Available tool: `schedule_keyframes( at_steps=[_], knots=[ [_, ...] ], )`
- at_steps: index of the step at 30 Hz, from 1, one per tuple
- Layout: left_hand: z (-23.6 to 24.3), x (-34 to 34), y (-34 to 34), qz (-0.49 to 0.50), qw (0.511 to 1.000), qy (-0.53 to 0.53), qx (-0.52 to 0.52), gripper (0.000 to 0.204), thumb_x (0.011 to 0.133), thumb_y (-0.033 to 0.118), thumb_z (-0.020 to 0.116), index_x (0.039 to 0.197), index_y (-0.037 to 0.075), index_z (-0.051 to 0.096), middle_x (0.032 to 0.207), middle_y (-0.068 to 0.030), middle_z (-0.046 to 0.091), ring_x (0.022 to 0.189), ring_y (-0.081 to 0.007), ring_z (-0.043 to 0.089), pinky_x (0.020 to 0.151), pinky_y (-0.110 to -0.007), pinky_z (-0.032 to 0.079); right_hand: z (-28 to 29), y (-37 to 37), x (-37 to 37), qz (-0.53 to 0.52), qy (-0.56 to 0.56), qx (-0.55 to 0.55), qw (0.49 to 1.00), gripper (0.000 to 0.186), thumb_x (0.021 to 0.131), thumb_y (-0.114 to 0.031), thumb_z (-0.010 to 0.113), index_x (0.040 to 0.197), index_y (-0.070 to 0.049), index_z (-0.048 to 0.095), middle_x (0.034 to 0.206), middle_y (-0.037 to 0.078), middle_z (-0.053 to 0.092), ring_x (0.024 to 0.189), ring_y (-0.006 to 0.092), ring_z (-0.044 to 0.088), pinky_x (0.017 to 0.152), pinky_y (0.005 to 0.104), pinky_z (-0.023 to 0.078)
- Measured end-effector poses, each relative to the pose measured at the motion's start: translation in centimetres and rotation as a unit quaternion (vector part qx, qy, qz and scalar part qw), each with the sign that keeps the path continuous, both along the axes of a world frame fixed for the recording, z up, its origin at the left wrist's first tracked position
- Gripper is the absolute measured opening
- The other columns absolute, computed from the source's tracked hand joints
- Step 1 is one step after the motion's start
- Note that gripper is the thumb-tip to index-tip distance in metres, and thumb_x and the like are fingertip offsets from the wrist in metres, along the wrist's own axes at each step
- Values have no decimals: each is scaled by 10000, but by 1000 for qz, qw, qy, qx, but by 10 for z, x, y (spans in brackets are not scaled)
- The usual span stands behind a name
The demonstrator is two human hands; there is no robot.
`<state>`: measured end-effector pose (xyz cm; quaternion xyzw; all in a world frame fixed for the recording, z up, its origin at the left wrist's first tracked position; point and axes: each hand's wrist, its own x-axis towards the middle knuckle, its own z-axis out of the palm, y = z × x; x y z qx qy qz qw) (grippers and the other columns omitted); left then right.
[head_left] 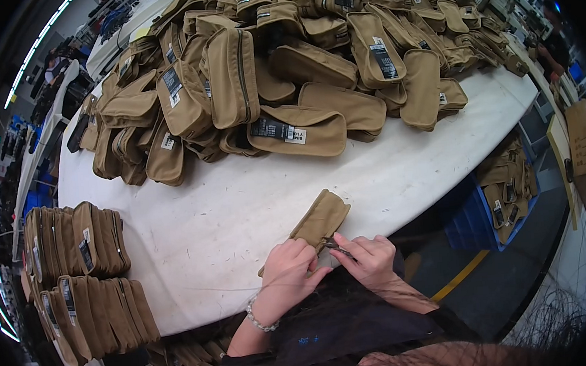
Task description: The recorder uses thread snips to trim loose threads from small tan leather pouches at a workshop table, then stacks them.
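Note:
At the near edge of the table lies a tan fabric zip pouch (323,215), slanting away from me. My left hand (290,271) is closed on its near end, fingers bent and thumb toward the right. A bracelet of pale beads circles that wrist. My right hand (368,263) grips a small dark metal tool (339,249), which looks like thread snips, with its tip at the pouch's near right side. The fingers partly cover the tool and the pouch's near end.
A large heap of tan pouches (311,64), several with dark tags, fills the far side of the white table (201,238). Neat rows of pouches (97,315) stand at the left. Beyond the right edge, a blue crate (465,221) on the floor holds more pouches.

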<state>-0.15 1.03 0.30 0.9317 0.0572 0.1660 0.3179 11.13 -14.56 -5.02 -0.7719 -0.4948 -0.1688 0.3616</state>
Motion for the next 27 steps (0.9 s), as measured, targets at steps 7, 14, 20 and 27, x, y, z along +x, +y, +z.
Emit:
schedule_keyframes(
  at_steps=[7, 14, 20, 27],
  knots=[
    [0, 1, -1, -15, 999, 17, 34, 371, 638, 233, 830, 651, 140, 471, 659, -20, 454, 638, -232, 494, 587, -353, 374, -11, 3, -2, 2, 27, 33, 999, 308, 736, -197, 818, 1010, -90, 725, 562, -34, 478, 442, 136, 428, 446, 296, 259],
    [-1, 0, -1, -20, 998, 29, 51, 380, 641, 267, 827, 631, 145, 468, 659, -9, 458, 644, -221, 493, 590, -345, 362, -16, 4, -1, 12, 49, 51, 997, 288, 737, -191, 819, 987, -90, 720, 556, -28, 500, 436, 139, 444, 447, 299, 264],
    [-2, 0, -2, -20, 998, 28, 54, 385, 644, 277, 825, 613, 145, 464, 655, -5, 458, 640, -218, 490, 584, -343, 358, -19, 5, 0, 4, 62, 56, 997, 292, 736, -195, 821, 986, -90, 715, 563, -29, 528, 443, 135, 469, 451, 294, 272],
    [-1, 0, -2, -26, 998, 29, 51, 387, 646, 282, 824, 610, 145, 465, 642, -2, 453, 630, -212, 484, 579, -340, 356, -19, 8, 0, 18, 81, 69, 994, 255, 736, -184, 824, 944, -88, 711, 585, -18, 573, 446, 138, 490, 449, 291, 282]
  ],
)
